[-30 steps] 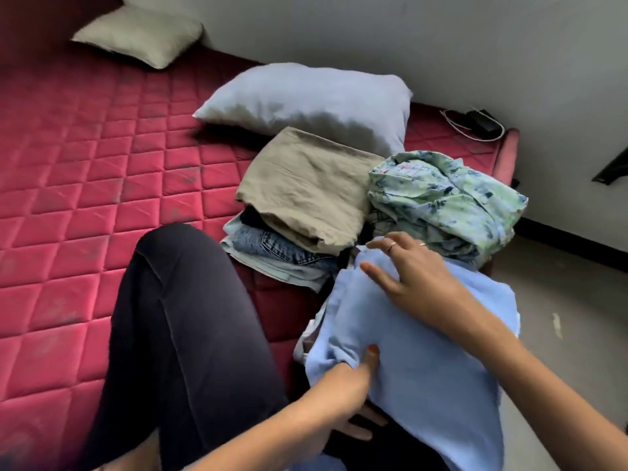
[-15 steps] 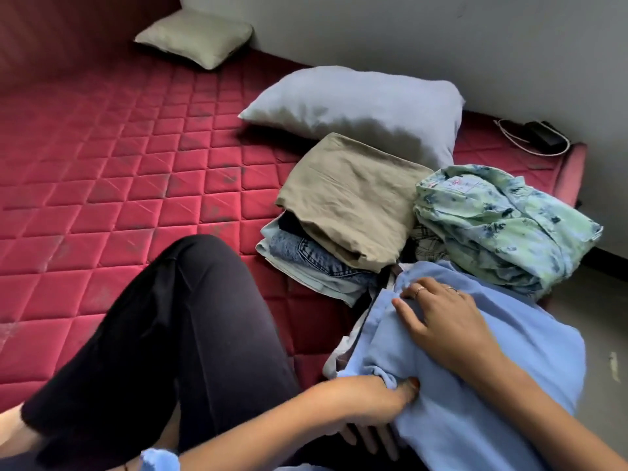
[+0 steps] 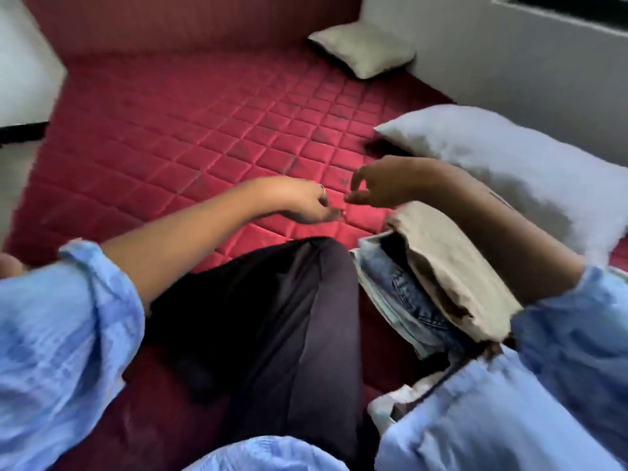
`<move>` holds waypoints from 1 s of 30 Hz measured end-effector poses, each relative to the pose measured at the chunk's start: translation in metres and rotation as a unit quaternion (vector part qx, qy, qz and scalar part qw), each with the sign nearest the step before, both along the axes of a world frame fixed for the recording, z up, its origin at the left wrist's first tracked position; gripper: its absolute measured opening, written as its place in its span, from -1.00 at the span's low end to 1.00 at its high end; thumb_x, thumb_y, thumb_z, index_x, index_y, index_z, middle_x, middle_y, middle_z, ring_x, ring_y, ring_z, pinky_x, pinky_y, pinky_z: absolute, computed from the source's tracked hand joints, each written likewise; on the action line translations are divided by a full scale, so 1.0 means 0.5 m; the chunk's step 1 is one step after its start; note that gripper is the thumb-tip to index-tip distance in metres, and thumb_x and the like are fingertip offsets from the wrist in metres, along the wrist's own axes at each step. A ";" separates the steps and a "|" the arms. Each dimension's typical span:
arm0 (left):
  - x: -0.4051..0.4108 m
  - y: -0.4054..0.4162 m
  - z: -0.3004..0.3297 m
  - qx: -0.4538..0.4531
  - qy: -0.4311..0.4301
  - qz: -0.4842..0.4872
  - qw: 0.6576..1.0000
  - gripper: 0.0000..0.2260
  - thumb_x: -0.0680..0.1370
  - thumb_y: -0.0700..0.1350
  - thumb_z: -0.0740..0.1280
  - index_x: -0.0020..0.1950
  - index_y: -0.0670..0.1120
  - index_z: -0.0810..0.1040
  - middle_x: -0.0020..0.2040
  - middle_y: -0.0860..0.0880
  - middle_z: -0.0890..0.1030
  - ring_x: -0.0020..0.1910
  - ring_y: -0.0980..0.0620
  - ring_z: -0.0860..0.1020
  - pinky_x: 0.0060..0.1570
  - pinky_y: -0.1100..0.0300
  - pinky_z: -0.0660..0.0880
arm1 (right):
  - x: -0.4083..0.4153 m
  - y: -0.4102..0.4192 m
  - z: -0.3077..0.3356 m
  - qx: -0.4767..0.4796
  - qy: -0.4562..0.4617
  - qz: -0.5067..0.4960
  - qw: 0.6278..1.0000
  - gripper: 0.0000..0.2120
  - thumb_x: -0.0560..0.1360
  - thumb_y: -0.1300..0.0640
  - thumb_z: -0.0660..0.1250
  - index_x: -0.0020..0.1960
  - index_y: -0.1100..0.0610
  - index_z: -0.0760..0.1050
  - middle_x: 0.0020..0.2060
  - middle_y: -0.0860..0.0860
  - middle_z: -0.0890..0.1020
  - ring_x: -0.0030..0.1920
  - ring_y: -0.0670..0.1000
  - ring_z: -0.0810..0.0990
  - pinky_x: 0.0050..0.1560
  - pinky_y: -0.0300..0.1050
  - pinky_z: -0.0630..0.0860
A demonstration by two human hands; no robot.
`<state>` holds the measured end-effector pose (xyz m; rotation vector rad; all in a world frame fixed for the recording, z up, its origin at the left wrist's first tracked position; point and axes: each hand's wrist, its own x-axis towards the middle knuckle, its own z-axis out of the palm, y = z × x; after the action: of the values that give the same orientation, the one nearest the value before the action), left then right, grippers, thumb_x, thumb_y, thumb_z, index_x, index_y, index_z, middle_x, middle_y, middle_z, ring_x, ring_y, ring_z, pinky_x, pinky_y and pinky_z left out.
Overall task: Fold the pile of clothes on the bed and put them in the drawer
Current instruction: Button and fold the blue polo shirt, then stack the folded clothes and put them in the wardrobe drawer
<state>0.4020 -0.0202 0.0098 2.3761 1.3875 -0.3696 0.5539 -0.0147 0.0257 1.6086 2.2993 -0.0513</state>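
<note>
Our left hand (image 3: 306,203) and right hand (image 3: 384,183) hover empty, fingers loosely curled, above the quilted red mattress (image 3: 204,130). The folded stack (image 3: 441,277), tan cloth over denim, lies beside our right forearm.

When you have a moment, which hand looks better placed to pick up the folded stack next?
Right, probably. The right hand hovers empty just beyond the folded stack, its forearm crossing over the beige top garment. The left hand, also empty, sits farther off, beyond the black-trousered knee.
</note>
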 end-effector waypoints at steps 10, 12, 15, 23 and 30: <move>-0.384 -0.002 0.040 -0.010 0.102 0.213 0.972 -0.37 0.59 0.28 0.05 0.43 -0.18 0.37 0.37 -0.14 0.42 0.21 -0.27 0.50 0.21 -0.11 0.47 | -0.357 0.072 -0.019 0.010 0.207 0.134 0.969 -0.69 0.59 -0.02 0.24 0.16 0.16 0.57 0.11 0.14 0.63 0.14 0.16 0.55 0.07 -0.08 0.43; -0.454 -0.029 0.052 -0.003 0.096 0.249 0.964 -0.34 0.59 0.28 0.05 0.44 -0.21 0.34 0.39 -0.18 0.41 0.22 -0.27 0.49 0.21 -0.12 0.47 | -0.435 0.059 -0.003 0.023 0.224 0.156 0.962 -0.71 0.58 0.00 0.24 0.16 0.16 0.58 0.11 0.15 0.63 0.15 0.17 0.55 0.06 -0.09 0.42; -0.568 -0.074 0.074 -0.012 0.080 0.295 0.952 -0.36 0.59 0.27 0.09 0.46 -0.19 0.32 0.44 -0.18 0.37 0.30 -0.25 0.44 0.26 -0.14 0.43 | -0.565 0.030 0.027 0.047 0.254 0.197 0.946 -0.72 0.58 0.05 0.25 0.16 0.18 0.58 0.13 0.15 0.63 0.18 0.17 0.54 0.09 -0.11 0.40; -0.927 -0.215 0.145 0.093 -0.006 0.430 0.898 -0.38 0.59 0.28 0.06 0.39 -0.18 0.42 0.40 -0.15 0.43 0.34 -0.13 0.42 0.32 0.08 0.36 | -0.954 -0.067 0.118 0.044 0.245 0.336 0.908 -0.74 0.57 0.10 0.26 0.17 0.18 0.58 0.12 0.10 0.63 0.15 0.10 0.56 0.02 -0.23 0.36; -1.157 -0.482 0.091 0.210 -0.095 0.573 0.786 -0.57 0.60 0.10 0.22 0.39 -0.09 0.42 0.40 -0.11 0.43 0.36 -0.10 0.40 0.28 0.16 0.32 | -1.294 -0.242 0.130 -0.008 0.218 0.468 0.856 -0.73 0.56 0.01 0.23 0.12 0.12 0.58 0.10 0.05 0.62 0.12 0.08 0.56 0.05 -0.12 0.41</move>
<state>-0.1764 -0.2613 0.0553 1.2816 2.6181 0.5488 -0.0931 -0.1358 0.0908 0.3184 3.1587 -0.2145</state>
